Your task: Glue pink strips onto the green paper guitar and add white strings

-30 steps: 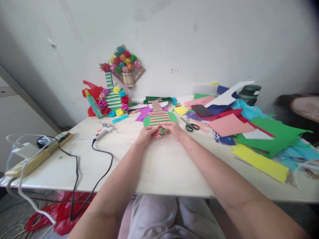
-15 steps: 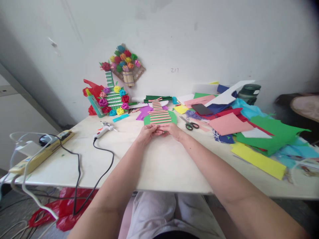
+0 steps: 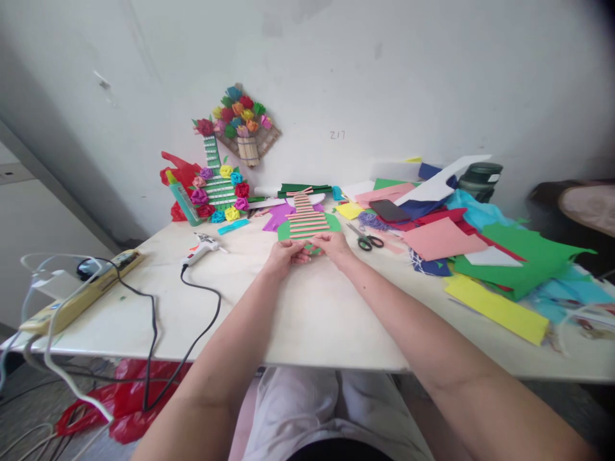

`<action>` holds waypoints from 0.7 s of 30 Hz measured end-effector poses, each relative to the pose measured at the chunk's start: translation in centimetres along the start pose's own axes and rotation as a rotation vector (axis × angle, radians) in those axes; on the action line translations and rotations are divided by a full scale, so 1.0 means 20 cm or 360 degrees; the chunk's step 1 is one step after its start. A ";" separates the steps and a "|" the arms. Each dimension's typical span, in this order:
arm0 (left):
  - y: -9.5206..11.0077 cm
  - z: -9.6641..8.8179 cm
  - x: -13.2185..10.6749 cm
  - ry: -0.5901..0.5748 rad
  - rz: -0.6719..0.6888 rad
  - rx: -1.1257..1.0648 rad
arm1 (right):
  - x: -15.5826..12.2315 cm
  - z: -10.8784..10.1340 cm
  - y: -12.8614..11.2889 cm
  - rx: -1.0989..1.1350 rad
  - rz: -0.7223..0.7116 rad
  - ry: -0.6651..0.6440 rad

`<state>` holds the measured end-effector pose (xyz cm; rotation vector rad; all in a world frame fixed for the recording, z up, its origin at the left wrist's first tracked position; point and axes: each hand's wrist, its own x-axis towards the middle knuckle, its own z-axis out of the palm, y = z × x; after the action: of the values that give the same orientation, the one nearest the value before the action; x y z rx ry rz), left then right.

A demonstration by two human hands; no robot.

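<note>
My left hand [image 3: 286,253] and my right hand [image 3: 333,244] meet at the middle of the white table [image 3: 307,314], fingers curled together over the near edge of a green paper shape [image 3: 307,224] covered with pink strips. Both hands pinch a small green-and-pink piece between them; what it is exactly is too small to name. Scissors [image 3: 365,239] lie just right of my right hand. A white glue gun [image 3: 200,250] lies to the left of my left hand.
A heap of coloured paper sheets [image 3: 485,250] covers the right side, with a phone [image 3: 389,211] on it. Paper-flower crafts [image 3: 221,192] lean on the wall. A power strip [image 3: 79,291] with cables sits at the left edge. A dark jar [image 3: 480,179] stands at the back right.
My hands stay together at the green shape, fingers shifting slightly. The view has drifted a little.
</note>
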<state>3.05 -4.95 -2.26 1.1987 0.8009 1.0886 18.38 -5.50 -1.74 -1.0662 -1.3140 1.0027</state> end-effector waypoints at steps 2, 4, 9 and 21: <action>0.00 0.01 0.00 -0.0015 -0.0016 -0.0017 | -0.01 0.01 0.00 -0.0016 -0.0059 0.0013; 0.01 0.01 -0.01 -0.0081 -0.0024 -0.0046 | -0.02 0.03 0.00 0.0015 -0.0081 -0.0024; 0.01 0.04 -0.01 -0.0117 -0.0047 -0.0152 | -0.03 0.08 0.01 0.0247 -0.0061 -0.0178; 0.01 0.03 0.00 -0.0437 -0.0302 -0.0457 | 0.00 0.02 0.03 -0.0446 -0.0333 0.0233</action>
<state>3.47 -5.10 -1.93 0.9802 0.5143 0.8288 17.93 -5.28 -2.42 -1.1599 -1.4386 0.5852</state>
